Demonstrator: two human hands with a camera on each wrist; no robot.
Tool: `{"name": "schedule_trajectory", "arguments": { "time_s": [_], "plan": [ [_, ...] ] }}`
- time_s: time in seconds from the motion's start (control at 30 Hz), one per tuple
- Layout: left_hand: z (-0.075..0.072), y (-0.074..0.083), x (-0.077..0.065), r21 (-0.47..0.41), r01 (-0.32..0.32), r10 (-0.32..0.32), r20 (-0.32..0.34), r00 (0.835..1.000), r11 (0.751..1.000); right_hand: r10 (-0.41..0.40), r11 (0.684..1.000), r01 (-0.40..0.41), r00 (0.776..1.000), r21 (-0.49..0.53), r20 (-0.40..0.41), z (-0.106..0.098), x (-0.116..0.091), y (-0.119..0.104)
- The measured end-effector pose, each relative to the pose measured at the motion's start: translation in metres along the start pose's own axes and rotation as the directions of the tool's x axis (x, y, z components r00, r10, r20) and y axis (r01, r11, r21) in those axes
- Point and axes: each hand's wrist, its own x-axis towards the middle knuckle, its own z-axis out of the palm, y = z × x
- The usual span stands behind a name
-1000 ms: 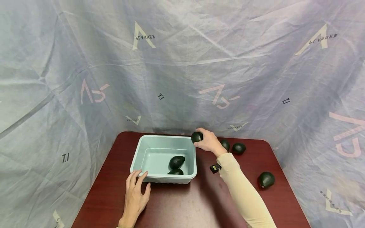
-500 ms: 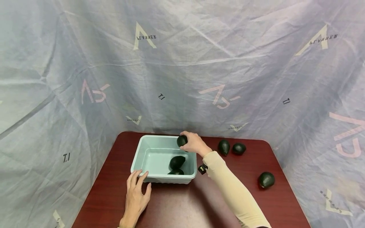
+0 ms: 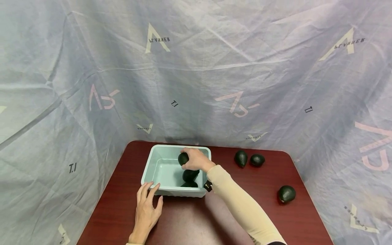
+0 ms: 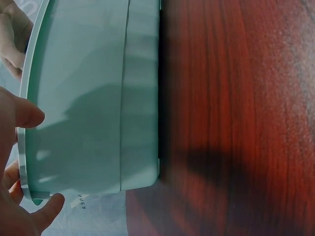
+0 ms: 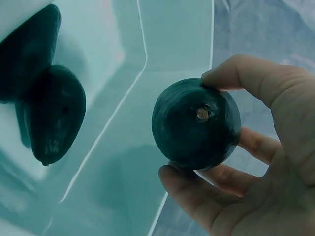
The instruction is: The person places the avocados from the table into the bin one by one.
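My right hand (image 3: 196, 159) holds a dark green avocado (image 3: 183, 159) over the inside of a pale green plastic bin (image 3: 177, 192). In the right wrist view, thumb and fingers grip the avocado (image 5: 184, 128) from the side, its stem end towards the camera. Two more avocados lie in the bin: one (image 3: 190, 176) is partly behind my hand, the other (image 3: 189, 184) is half hidden by the front wall. My left hand (image 3: 147, 212) rests spread fingers on the bin's front left rim, with the thumb in front of the outer wall (image 4: 83, 123).
On the dark red table (image 3: 245, 190), two avocados stand close together at the back right, an upright-lying one (image 3: 241, 159) and a sideways one (image 3: 257, 160). Another avocado (image 3: 286, 194) lies nearer the right edge. A grey printed curtain (image 3: 196, 85) surrounds the table's back and sides.
The right hand has carried its avocado leftwards, from the bin's right back corner to over its inside, and slightly lower. The left hand stays on the rim.
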Motion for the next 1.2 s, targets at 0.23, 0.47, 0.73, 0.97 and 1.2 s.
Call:
{"name": "schedule_trajectory", "arguments": {
  "time_s": [0.23, 0.47, 0.73, 0.97, 1.2],
  "plan": [
    [0.000, 0.001, 0.000, -0.003, 0.024, -0.024, 0.032, 0.999, 1.000, -0.017, 1.000, 0.017, 1.000, -0.022, -0.002, 0.003, 0.002, -0.008],
    [0.000, 0.000, 0.000, -0.008, 0.042, -0.042, 0.054, 0.998, 0.999, -0.009, 0.999, 0.009, 1.000, -0.035, 0.012, 0.012, 0.004, -0.009],
    [0.002, 0.001, -0.001, -0.003, 0.022, -0.022, 0.023, 1.000, 1.000, -0.022, 1.000, 0.022, 1.000, -0.017, 0.007, 0.012, 0.003, -0.010],
    [0.002, 0.000, 0.000, -0.011, 0.018, -0.018, 0.008, 1.000, 1.000, -0.008, 1.000, 0.008, 1.000, -0.015, 0.012, 0.006, 0.002, -0.005],
    [0.003, -0.001, -0.001, -0.007, 0.043, -0.043, 0.021, 0.999, 0.999, -0.012, 1.000, 0.013, 1.000, -0.012, 0.011, 0.004, 0.001, 0.001]
  ]
}}
